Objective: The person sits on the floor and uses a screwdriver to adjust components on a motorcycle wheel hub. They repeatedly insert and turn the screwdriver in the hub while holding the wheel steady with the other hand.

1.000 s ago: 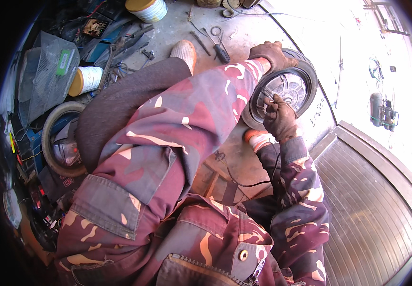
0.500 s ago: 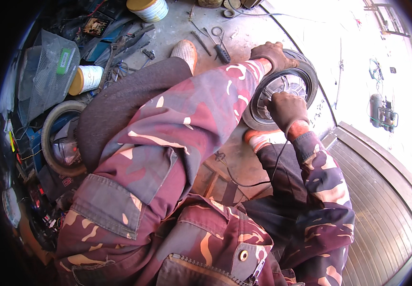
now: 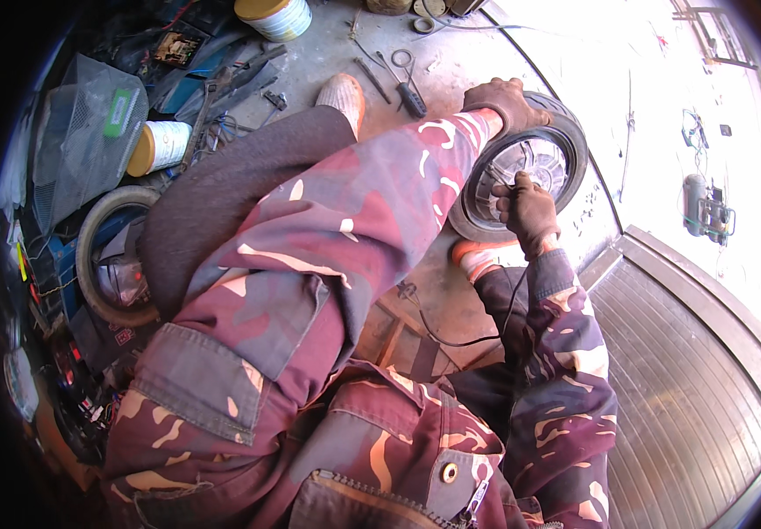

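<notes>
A wheel with a black tyre and a silver hub (image 3: 534, 159) stands tilted on the floor at the upper right. My left hand (image 3: 502, 104), in a brown glove, grips the tyre's top edge. In front of the hub's middle is my right hand (image 3: 532, 212), gloved too, its fingers curled together. What those fingers hold, if anything, is too small to make out. A black cable (image 3: 477, 340) runs from beneath my right wrist down to a plug-like end (image 3: 408, 291) on the floor between my legs.
Beyond my left shoe lie a screwdriver-like tool (image 3: 411, 100) and a rod (image 3: 371, 79). At left are a loose tyre (image 3: 89, 251), a mesh panel (image 3: 76, 145) and a white tub (image 3: 167, 144). A ribbed metal panel (image 3: 680, 379) is at right; another tub (image 3: 274, 18) stands at the back.
My right hand has turned and drawn slightly down from the hub's middle, its forearm swinging left. My left hand and the wheel keep their place.
</notes>
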A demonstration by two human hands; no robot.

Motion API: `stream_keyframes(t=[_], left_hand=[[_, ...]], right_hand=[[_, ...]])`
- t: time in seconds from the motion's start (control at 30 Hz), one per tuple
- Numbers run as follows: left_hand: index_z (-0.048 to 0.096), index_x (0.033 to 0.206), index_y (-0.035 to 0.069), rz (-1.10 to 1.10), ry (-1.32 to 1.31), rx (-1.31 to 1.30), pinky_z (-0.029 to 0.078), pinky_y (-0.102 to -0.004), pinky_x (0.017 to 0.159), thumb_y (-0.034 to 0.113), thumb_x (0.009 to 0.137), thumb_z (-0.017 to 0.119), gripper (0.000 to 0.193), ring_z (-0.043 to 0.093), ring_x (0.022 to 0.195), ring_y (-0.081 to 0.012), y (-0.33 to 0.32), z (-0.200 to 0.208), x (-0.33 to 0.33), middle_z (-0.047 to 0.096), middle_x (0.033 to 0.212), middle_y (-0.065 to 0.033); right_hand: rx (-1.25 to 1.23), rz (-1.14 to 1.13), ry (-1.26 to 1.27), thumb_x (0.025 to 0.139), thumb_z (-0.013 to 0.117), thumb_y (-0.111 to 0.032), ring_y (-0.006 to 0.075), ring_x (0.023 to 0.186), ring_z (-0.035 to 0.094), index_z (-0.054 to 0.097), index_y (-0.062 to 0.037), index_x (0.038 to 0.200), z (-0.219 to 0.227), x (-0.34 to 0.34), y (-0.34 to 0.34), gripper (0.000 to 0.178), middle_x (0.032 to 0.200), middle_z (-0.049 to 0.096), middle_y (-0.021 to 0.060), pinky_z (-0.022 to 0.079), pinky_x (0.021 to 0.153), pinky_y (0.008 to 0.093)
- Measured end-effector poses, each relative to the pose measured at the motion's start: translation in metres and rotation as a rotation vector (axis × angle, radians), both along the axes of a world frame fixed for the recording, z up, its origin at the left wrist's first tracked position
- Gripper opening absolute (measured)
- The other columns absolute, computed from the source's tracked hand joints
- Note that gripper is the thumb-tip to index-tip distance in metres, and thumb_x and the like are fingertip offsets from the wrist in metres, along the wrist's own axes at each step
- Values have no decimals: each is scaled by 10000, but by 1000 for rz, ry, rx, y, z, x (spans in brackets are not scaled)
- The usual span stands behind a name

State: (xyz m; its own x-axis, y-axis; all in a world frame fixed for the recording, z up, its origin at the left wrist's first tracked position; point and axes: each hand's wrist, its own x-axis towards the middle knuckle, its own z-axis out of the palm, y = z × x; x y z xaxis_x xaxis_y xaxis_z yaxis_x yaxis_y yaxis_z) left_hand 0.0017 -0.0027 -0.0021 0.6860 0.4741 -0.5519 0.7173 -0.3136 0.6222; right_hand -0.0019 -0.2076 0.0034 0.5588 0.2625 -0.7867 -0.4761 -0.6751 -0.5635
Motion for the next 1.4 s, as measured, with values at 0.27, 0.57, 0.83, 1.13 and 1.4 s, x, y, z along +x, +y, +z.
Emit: stream_keyframes(t=[0.27, 0.57, 0.83, 1.13, 1.4], left_hand=[[618, 1494, 89, 2, 2, 25, 508, -462, 1168, 804, 860, 694, 959, 626, 1409, -368, 0, 2, 0, 643, 1514, -194], [618, 1498, 90, -18, -4, 15, 515, -467, 1158, 808, 861, 683, 962, 627, 1408, -369, 2, -2, 1, 645, 1516, -186], [601, 1518, 91, -23, 0, 13, 489, -456, 1186, 799, 857, 698, 973, 604, 1435, -361, 1, 1, 1, 631, 1535, -195], [616, 1508, 72, -44, -22, 49, 501, -413, 1162, 792, 853, 727, 980, 643, 1394, -333, 3, -1, 3, 687, 1464, -202], [595, 1531, 57, -45, -31, 23, 497, -398, 1163, 776, 856, 741, 997, 655, 1380, -314, 2, -4, 7, 701, 1449, -189]], right_hand=[[59, 26, 82, 1155, 481, -320, 161, 591, 638, 653, 45, 1181, 3, 10, -3, 404, 855, 774, 77, 490, 514, 295], [544, -193, 334, 1080, 552, -208, 237, 640, 709, 644, 38, 1190, -39, 6, -39, 285, 767, 747, 40, 541, 539, 349], [184, -57, 101, 1088, 657, -159, 174, 782, 713, 615, 66, 1318, -10, 1, -21, 324, 1020, 810, 118, 595, 727, 256], [120, -84, 120, 1107, 627, -235, 97, 560, 526, 759, 36, 1015, 25, -8, 10, 315, 728, 655, 22, 400, 515, 262], [72, -68, 67, 1089, 658, -223, 163, 602, 630, 669, 59, 1006, 17, -4, 9, 294, 858, 744, 119, 512, 533, 305]])
